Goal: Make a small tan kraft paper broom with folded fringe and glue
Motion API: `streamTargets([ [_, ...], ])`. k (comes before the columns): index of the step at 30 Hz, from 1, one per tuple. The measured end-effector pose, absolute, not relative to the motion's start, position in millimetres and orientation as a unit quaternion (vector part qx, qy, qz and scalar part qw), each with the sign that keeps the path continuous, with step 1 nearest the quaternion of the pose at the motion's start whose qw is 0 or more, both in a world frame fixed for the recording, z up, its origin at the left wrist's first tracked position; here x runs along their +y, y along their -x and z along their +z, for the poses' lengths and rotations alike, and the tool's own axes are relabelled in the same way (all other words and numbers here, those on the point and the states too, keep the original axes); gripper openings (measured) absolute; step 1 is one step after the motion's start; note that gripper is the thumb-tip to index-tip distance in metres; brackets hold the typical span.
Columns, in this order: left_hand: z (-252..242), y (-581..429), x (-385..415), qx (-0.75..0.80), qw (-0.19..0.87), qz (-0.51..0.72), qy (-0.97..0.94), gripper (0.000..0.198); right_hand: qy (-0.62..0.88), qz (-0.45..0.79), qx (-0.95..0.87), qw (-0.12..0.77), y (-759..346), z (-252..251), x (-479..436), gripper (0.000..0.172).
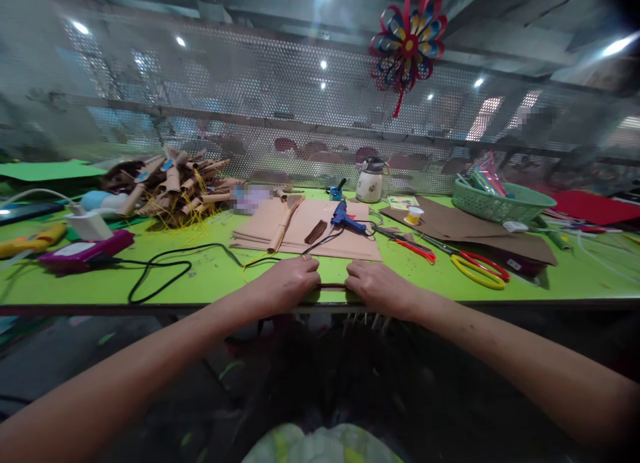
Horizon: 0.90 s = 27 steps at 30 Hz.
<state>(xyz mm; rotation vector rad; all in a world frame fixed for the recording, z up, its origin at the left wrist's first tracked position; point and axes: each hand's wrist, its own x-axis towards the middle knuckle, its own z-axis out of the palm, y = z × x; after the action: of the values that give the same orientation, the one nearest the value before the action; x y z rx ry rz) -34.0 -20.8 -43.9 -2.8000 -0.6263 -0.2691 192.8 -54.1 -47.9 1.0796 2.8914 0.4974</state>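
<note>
I hold a thin brown strip (333, 286) level at the near edge of the green desk (215, 276), my left hand (299, 281) closed around its left part, my right hand (379, 284) around its right, with a gap between them. Beyond lie brown sheets (357, 245), a blue glue gun (344, 214) on top; scissors (463, 254) lie to the right.

Strip (333, 287) before paper stack (360, 247) w/ glue gun (344, 216) atop; scissors (456, 252) R, basket (483, 203) behind; tube pile (173, 181) bk L
</note>
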Motion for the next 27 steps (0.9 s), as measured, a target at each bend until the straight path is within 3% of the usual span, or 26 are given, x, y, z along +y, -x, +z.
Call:
streamTargets([
  [18,-43.3,42.3,-21.7,-0.255,0.128,-0.068,0.956,0.014,-0.386,0.136,0.912,-0.03,-200.6,-54.7,-63.1,0.012],
  [27,-41.2,41.2,-22.4,-0.242,0.166,-0.062,0.954,0.007,-0.342,0.163,0.925,0.006,-199.8,-48.9,-65.9,0.011],
])
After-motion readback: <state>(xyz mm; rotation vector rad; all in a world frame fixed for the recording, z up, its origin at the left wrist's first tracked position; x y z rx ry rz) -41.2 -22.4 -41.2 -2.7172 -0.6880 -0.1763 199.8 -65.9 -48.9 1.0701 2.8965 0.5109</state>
